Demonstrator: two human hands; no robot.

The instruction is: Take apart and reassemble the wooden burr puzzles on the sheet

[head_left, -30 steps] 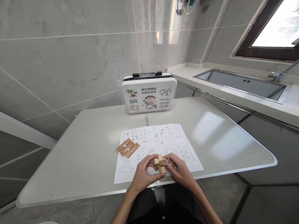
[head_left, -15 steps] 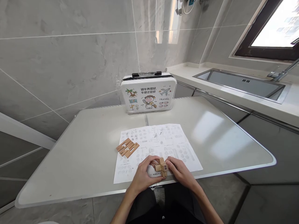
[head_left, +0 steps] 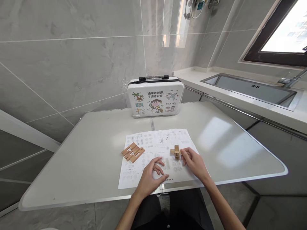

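Note:
A small wooden interlocking puzzle (head_left: 176,152), cross-shaped with a "2" on one face, stands on the printed instruction sheet (head_left: 155,143). My right hand (head_left: 194,162) pinches its right side with fingertips. My left hand (head_left: 151,177) rests on the sheet to the left of the puzzle, fingers loosely curled, holding nothing. Several flat slotted wooden pieces (head_left: 133,152) lie together at the sheet's left edge.
A white tin case (head_left: 155,97) printed with cartoons and "TRAVEL" stands upright at the back of the white folding table (head_left: 227,140). A steel sink (head_left: 254,88) and tap are on the counter to the right. Grey tiled wall behind.
The puzzle has moved from both hands near the table's front edge to a spot further up and right on the sheet. My left hand has let go of it.

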